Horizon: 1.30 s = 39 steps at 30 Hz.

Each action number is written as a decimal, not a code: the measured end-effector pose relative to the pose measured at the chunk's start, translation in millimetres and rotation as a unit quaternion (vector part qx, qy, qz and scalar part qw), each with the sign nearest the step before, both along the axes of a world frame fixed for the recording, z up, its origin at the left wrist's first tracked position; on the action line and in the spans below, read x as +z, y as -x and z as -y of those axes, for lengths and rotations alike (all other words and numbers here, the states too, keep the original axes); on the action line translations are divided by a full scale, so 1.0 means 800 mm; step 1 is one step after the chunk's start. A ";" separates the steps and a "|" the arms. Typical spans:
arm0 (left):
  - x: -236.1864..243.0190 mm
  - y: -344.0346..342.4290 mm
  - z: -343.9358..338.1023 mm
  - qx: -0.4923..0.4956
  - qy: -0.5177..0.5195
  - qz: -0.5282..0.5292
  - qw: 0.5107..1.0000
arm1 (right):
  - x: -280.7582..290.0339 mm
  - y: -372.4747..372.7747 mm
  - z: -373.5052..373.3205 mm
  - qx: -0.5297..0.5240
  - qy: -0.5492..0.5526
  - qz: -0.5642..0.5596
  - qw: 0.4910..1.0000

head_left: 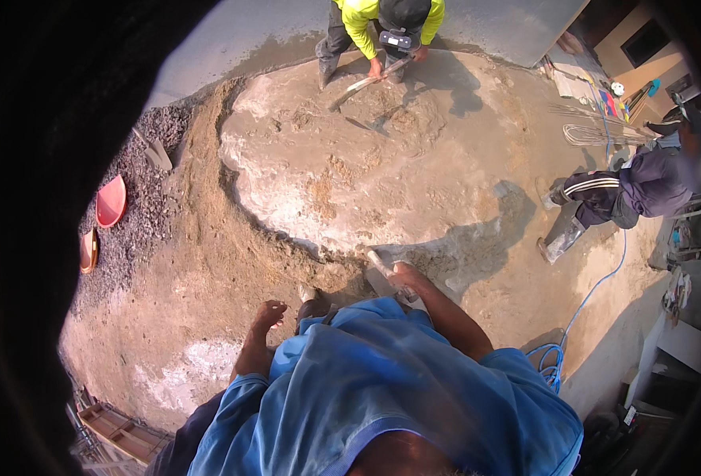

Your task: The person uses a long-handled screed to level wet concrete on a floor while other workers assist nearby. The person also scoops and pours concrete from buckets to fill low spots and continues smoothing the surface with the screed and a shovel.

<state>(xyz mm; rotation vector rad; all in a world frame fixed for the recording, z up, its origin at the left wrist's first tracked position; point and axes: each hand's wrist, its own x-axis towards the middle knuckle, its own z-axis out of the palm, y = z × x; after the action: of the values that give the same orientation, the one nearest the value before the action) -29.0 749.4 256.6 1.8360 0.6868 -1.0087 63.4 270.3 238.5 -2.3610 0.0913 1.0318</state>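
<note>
My right hand (406,278) grips a long-handled tool (377,262) whose handle slants down from the inner edge of a sand ridge. Its lower part is partly hidden by my body. My left hand (269,316) is held out at my left side, fingers loosely bent and apart, holding nothing. In front of me lies a broad patch of wet, pale mortar mix (327,174), ringed on the left and near side by damp sand (200,214).
Across the mix a co-worker in yellow sleeves (358,24) grips a tool (350,94). Another person in dark clothes (636,186) bends at right beside a blue hose (597,288). At left are gravel (140,238), a shovel (157,151), red basins (111,198) and a wooden frame (120,432).
</note>
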 end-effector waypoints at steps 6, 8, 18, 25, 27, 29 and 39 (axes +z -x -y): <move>-0.006 0.002 -0.057 0.064 0.017 0.001 0.998 | -0.012 0.031 0.009 -0.057 0.007 -0.047 0.997; -0.005 -0.002 -0.095 0.040 0.015 0.006 0.999 | -0.007 0.041 -0.002 -0.083 0.030 -0.025 0.996; 0.011 -0.098 -0.260 0.077 0.014 0.070 0.994 | -0.022 0.095 -0.075 -0.151 -0.008 -0.032 0.988; 0.052 -0.088 -0.298 0.077 -0.026 0.127 0.989 | 0.022 0.060 -0.167 -0.157 0.039 -0.051 0.986; 0.054 -0.068 -0.293 0.110 -0.004 0.113 0.988 | 0.026 0.055 -0.169 -0.138 0.040 -0.058 0.988; 0.049 -0.055 -0.275 0.120 0.020 0.096 0.988 | 0.006 0.059 -0.149 -0.164 0.071 -0.063 0.982; -0.088 0.087 -0.355 -0.094 -0.057 0.265 0.958 | 0.122 0.061 -0.202 -0.326 -0.038 0.169 0.929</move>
<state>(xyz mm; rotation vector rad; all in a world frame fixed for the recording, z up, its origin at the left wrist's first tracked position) -99.0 1033.1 186.3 2.1796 0.2494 -0.5525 14.3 431.7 336.4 -2.1546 0.6425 0.2996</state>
